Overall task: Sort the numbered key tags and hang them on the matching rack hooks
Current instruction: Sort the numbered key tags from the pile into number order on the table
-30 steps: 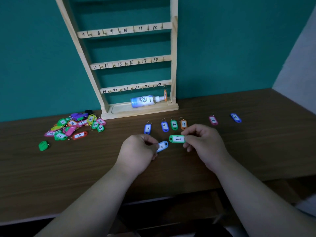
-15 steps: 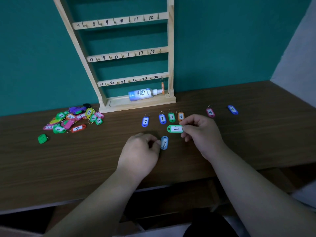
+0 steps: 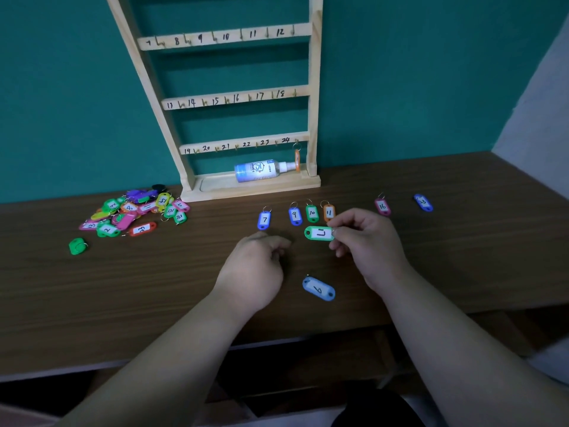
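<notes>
My right hand (image 3: 366, 241) pinches the ring end of a green tag marked 17 (image 3: 318, 233) just above the table. To its left, my left hand (image 3: 255, 266) rests on the table with loosely curled fingers and holds nothing. A light blue tag (image 3: 318, 288) lies loose between my forearms. Behind my hands, sorted tags lie in a line: blue 7 (image 3: 264, 220), blue 9 (image 3: 295, 215), green 10 (image 3: 312, 213), orange 11 (image 3: 328, 212), pink 16 (image 3: 382, 206) and blue 23 (image 3: 423, 202). The wooden rack (image 3: 234, 97) leans on the wall, and an orange tag (image 3: 297, 160) hangs on hook 24.
A pile of mixed coloured tags (image 3: 135, 212) lies at the left, with a lone green tag (image 3: 77, 245) nearer the front. A spray bottle (image 3: 261, 170) lies in the rack's base tray. The brown table's front edge (image 3: 154, 359) runs below my forearms.
My left hand let go of the light blue tag, which now lies on the table nearer to me. My right hand kept its hold on the green 17 tag.
</notes>
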